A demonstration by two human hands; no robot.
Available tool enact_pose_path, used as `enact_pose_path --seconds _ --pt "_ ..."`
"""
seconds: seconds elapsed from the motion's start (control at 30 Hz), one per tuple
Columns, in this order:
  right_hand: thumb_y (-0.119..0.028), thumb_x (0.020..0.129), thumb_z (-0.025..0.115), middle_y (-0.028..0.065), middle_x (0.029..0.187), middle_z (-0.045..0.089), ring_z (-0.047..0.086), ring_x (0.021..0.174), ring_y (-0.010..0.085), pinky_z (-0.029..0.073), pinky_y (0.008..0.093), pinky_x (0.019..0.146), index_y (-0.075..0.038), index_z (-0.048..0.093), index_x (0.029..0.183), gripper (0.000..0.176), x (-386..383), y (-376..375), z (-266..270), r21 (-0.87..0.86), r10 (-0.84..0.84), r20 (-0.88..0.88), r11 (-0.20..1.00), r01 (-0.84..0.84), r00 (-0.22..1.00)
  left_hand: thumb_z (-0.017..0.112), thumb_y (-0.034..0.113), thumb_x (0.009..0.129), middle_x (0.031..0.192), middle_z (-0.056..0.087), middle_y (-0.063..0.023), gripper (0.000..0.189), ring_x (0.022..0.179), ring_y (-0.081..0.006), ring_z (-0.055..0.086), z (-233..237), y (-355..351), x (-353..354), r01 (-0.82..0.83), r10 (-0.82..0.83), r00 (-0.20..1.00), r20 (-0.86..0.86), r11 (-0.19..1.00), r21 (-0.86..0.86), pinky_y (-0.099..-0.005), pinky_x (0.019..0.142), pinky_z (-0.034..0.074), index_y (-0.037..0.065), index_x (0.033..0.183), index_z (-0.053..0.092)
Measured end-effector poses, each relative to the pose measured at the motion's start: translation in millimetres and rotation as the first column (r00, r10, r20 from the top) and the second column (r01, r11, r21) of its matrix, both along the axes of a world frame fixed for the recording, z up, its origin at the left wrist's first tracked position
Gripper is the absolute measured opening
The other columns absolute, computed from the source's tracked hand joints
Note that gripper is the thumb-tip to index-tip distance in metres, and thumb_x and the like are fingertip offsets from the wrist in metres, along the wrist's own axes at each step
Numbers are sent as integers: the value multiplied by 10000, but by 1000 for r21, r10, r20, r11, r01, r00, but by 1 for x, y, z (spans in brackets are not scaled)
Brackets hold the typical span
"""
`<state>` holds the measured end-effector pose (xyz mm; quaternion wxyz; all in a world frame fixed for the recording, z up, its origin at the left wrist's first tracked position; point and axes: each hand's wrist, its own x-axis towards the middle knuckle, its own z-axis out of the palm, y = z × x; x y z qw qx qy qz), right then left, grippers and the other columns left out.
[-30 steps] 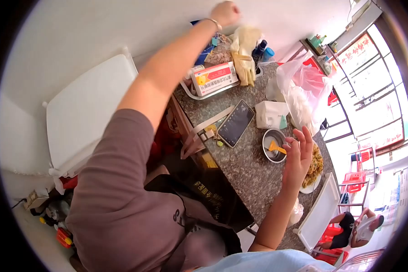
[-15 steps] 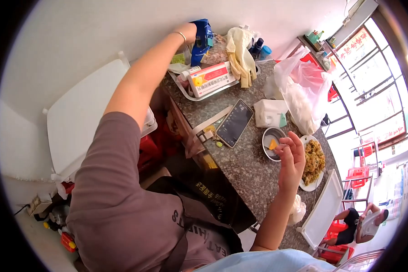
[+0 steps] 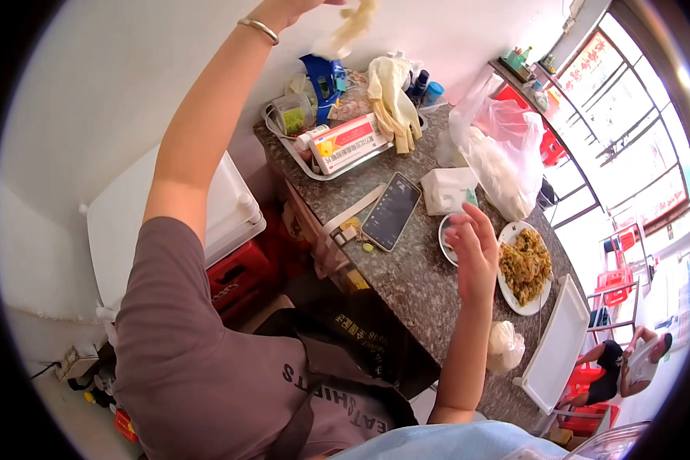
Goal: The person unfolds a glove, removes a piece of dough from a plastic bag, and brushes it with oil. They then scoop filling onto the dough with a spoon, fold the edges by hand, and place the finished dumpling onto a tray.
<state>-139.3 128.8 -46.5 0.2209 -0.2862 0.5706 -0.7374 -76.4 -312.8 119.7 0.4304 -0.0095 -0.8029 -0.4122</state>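
My left hand is raised high against the white wall, at the top edge of the view. Its fingers are closed on a pale yellowish rubber glove that hangs above a tray of clutter. A bracelet sits on that wrist. My right hand hovers with its fingers apart over a small metal bowl on the stone counter and holds nothing. A plate of fried food lies just to its right.
The tray holds a red and white medicine box, a cup, and more pale gloves. A phone, a tissue pack, plastic bags and a white tray lie on the counter. Left of it is a white cooler. A person sits far right.
My left hand dipped to the tray and then rose high with the pale glove in it. My right hand drifted slightly left over the metal bowl.
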Motion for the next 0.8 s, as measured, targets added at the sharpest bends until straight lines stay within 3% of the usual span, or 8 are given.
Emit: enact_pose_path --seconds 0.13,0.3,0.37,0.4,0.53,0.6,0.73,0.8 --pt "-238 1009 506 106 1166 615 605 1004 161 498 296 860 -19 473 1352 408 2 -18 -2 -72 72 125 995 -64 990 581 105 945 989 677 -59 149 917 -178 671 26 71 2 530 -512 845 -152 769 357 -322 810 552 74 1089 602" --pt "-412 1032 413 161 1270 585 613 1101 262 521 376 890 -27 401 1405 536 1 -28 3 -263 120 403 965 -11 907 544 112 951 1007 679 -73 161 910 -199 673 2 149 -2 750 -711 644 -283 515 415 -344 833 553 50 1087 604" --pt "-451 1036 361 176 1282 577 624 1093 287 543 404 872 -29 382 1416 568 2 -18 3 -425 476 346 848 -317 809 538 113 951 1017 678 -82 181 908 -211 672 -19 179 -2 779 -742 567 -357 344 524 -354 831 554 37 1103 602" --pt "-395 1042 387 158 1254 596 638 1067 258 557 406 838 -8 420 1387 520 9 -15 4 -410 455 367 862 -298 811 544 116 952 992 679 -81 198 902 -208 672 -34 186 -6 767 -734 564 -379 296 569 -339 809 565 32 1122 598" --pt "-253 1024 484 119 1169 642 653 1029 197 566 353 849 38 525 1279 389 20 -5 -19 -298 144 347 954 -36 927 563 116 951 909 681 -50 148 754 -145 667 -68 218 11 711 -576 692 -436 438 550 -241 696 553 37 1054 634" --pt "-172 1004 527 120 1162 643 651 1016 187 551 334 879 37 560 1245 321 11 4 -33 -299 -67 358 937 182 931 579 72 918 975 683 -81 162 827 -200 677 -82 193 23 673 -463 740 -489 532 514 -307 759 547 43 1064 644" --pt "-168 993 558 81 1086 652 636 944 141 541 298 856 3 621 1190 269 14 9 -46 -280 -159 349 923 265 923 519 -39 922 1170 629 -105 243 1006 -251 653 -115 176 54 527 -228 791 -568 724 445 -375 897 516 48 1128 616" --pt "-164 995 553 82 1093 649 634 950 140 543 297 850 1 617 1203 274 17 5 -39 -287 -168 359 916 280 918 527 -41 891 1142 644 -119 254 991 -257 662 -116 179 67 644 -324 714 -620 651 401 -378 879 523 45 1099 646"
